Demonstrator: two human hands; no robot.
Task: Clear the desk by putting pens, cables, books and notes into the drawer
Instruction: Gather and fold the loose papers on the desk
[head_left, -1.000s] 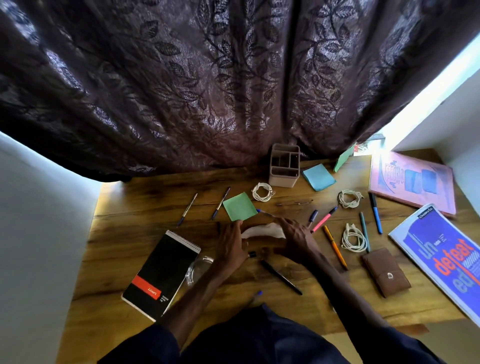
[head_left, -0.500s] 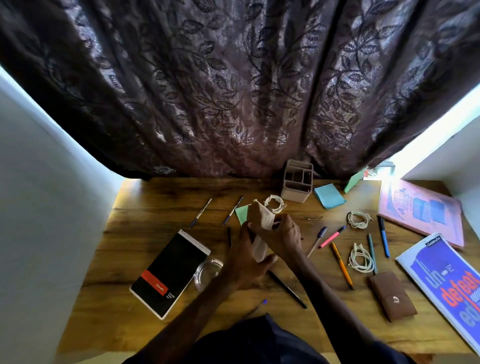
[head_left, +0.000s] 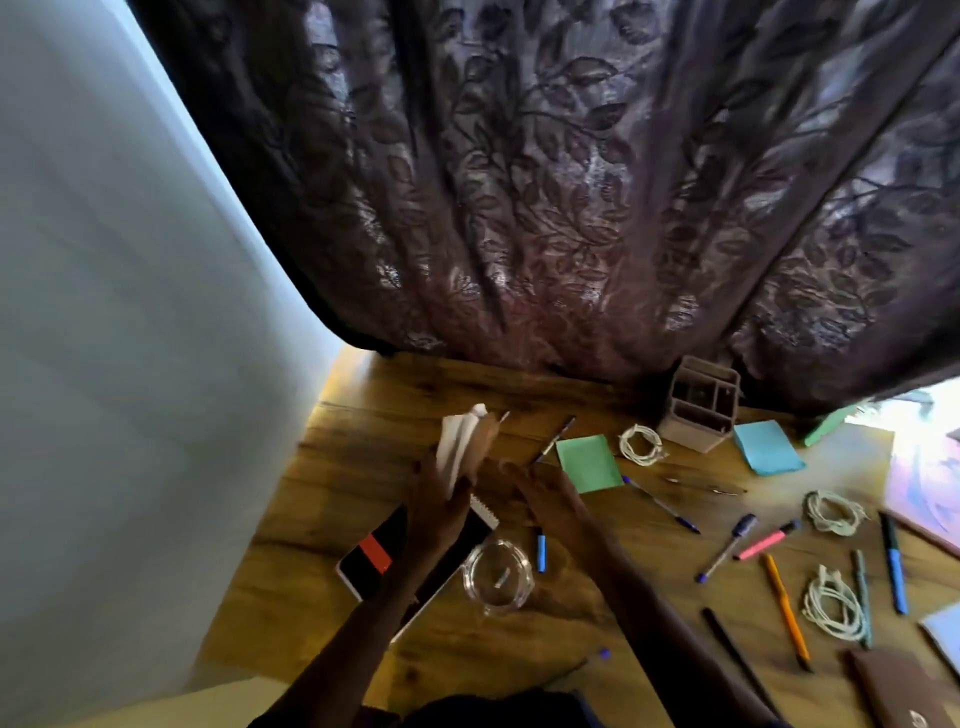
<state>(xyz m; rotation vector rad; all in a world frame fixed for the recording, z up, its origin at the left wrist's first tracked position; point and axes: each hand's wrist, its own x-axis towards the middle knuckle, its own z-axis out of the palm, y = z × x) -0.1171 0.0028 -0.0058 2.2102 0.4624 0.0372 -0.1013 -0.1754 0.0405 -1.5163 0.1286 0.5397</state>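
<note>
A folded white paper (head_left: 460, 441) is held up above the surface's (head_left: 374, 452) far-left part — left hand (head_left: 441, 499) fingers clamped on it, right hand (head_left: 535, 493) just beside with fingers apart — over the black notebook (head_left: 374, 558).

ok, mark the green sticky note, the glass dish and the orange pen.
green sticky note (head_left: 588, 462), head view, centre of the pad.
glass dish (head_left: 497, 577), head view, its base.
orange pen (head_left: 785, 609), head view, mid-barrel.
</note>
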